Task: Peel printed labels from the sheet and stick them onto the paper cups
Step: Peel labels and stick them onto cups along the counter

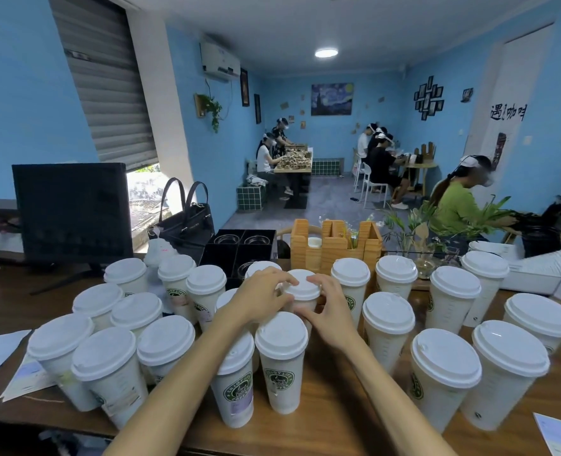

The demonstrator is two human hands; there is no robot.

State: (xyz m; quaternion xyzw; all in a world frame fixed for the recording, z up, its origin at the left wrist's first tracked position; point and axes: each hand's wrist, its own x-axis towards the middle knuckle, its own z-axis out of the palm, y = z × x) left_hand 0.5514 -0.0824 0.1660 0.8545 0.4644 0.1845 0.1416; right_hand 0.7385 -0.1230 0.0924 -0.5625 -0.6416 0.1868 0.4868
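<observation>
Head view, near to far: I see two lidded cups (282,360) standing just short of the fingertips, logos facing me. Past them, left hand (262,296) and right hand (330,312) cup one paper cup (302,292) from either side, fingers (284,278) curled over the lid rim, thumbs on the wall. More cups flank both wrists; label sheets (26,376) lie well left of the hands. My read: cup is light, thin-walled, tips easily, lid may pop. Better to hold it mid-wall, not by the lid.
</observation>
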